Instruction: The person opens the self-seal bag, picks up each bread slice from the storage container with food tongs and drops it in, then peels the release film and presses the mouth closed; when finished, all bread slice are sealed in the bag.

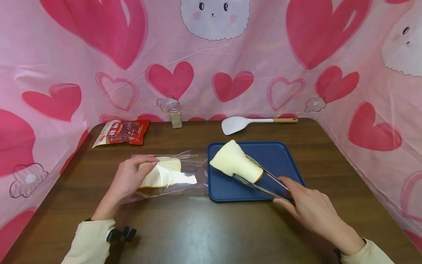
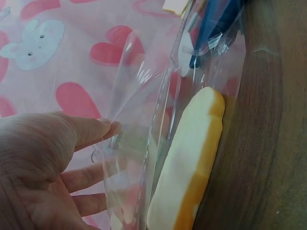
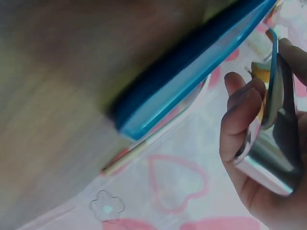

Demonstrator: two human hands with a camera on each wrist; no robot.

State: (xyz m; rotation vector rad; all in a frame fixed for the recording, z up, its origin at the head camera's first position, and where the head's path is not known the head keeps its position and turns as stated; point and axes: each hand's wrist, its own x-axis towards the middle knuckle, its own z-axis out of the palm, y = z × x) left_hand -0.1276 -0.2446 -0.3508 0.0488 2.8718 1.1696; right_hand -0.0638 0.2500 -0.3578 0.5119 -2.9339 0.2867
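My left hand (image 1: 132,176) pinches the edge of a clear plastic bag (image 2: 132,96) between thumb and fingertips, lifting its upper layer. Inside the bag lies a slice of white bread (image 2: 187,153) with a golden crust, flat on the table. My right hand (image 1: 311,209) grips metal tongs (image 1: 271,191). Between the tongs' tips is another bread slice (image 1: 230,157), tilted and curved, over the left part of a blue tray (image 1: 280,156). In the right wrist view the fingers wrap round the tongs' shiny rear end (image 3: 268,165).
Along the back of the wooden table (image 1: 197,234) are a red and white food packet (image 1: 123,132), a small shaker jar (image 1: 176,116) and a white spatula (image 1: 235,124) with a wooden handle. A pink heart-patterned cloth (image 1: 211,51) hangs behind and at both sides.
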